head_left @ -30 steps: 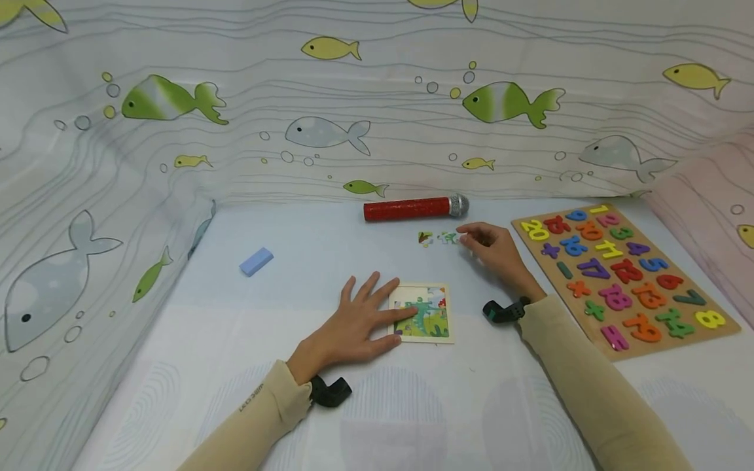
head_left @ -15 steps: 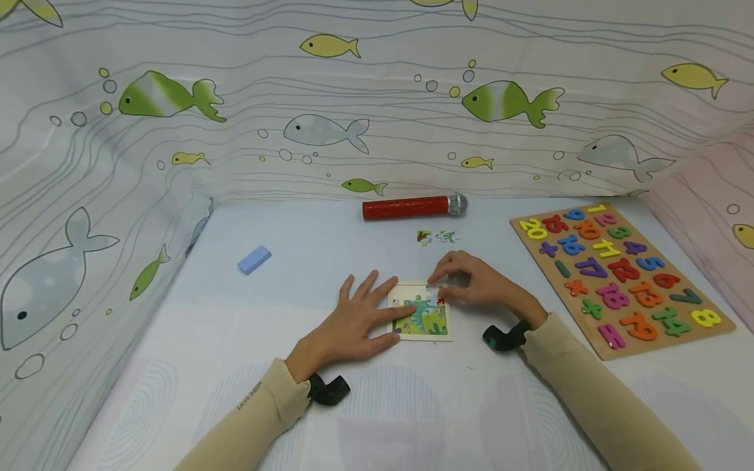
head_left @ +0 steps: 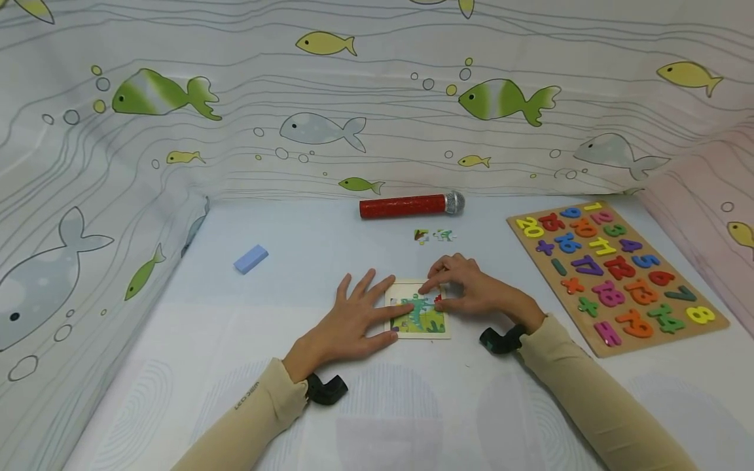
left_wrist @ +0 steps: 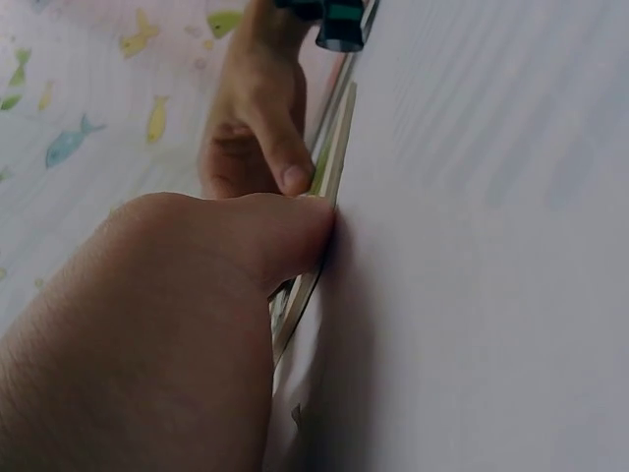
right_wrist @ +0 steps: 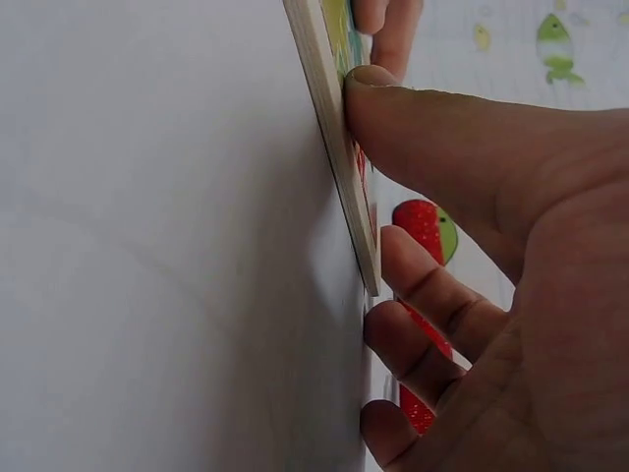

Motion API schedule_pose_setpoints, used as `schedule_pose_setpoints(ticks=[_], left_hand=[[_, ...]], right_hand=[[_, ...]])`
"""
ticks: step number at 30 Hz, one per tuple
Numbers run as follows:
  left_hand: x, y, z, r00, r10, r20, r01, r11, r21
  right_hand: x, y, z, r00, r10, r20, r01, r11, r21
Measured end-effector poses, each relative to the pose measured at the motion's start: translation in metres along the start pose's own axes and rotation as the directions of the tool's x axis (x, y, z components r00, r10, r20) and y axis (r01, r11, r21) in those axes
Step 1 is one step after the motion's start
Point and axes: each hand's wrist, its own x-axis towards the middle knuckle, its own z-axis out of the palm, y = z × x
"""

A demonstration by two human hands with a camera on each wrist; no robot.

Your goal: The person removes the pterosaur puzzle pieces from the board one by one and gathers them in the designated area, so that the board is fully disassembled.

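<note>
A small square jigsaw puzzle [head_left: 420,326] in a pale wooden frame, with a green dinosaur picture, lies flat on the table. My left hand [head_left: 347,322] rests with fingers spread over its left side, the thumb at the frame's edge in the left wrist view. At the upper right of the puzzle, my right hand [head_left: 471,288] holds a puzzle piece between thumb and index finger, down against the picture; the fingers mostly hide this piece. In the right wrist view the right thumb [right_wrist: 423,123] lies on the puzzle's face. Loose puzzle pieces [head_left: 443,235] lie beyond the frame.
Behind the loose pieces lies a red toy microphone [head_left: 406,206]. A wooden number board [head_left: 618,281] with coloured numerals occupies the right side. To the left is a blue block [head_left: 251,260]. A fish-patterned cloth [head_left: 247,98] hangs behind and beside the table.
My right hand has come from the loose pieces down to the puzzle's upper right, its index finger shifting slightly left over the picture. My left hand has stayed on the frame.
</note>
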Motion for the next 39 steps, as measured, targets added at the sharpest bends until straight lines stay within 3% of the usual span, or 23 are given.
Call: schedule_pose_setpoints(ticks=[16,29,39], left_hand=[[-0.001,-0.001,0.003,1.0,-0.016,0.013,0.016,1.0,0.005],[-0.002,0.001,0.002,1.0,0.001,-0.012,-0.001,1.0,0.003],[-0.001,0.001,0.002,1.0,-0.008,0.001,0.008,1.0,0.01]], right_hand=[[-0.001,-0.002,0.002,1.0,-0.004,0.002,0.004,1.0,-0.007],[-0.002,-0.012,-0.001,1.0,-0.013,0.006,0.013,0.999,-0.041],[-0.002,-0.009,-0.002,0.998,-0.024,-0.057,0.024,1.0,-0.001]])
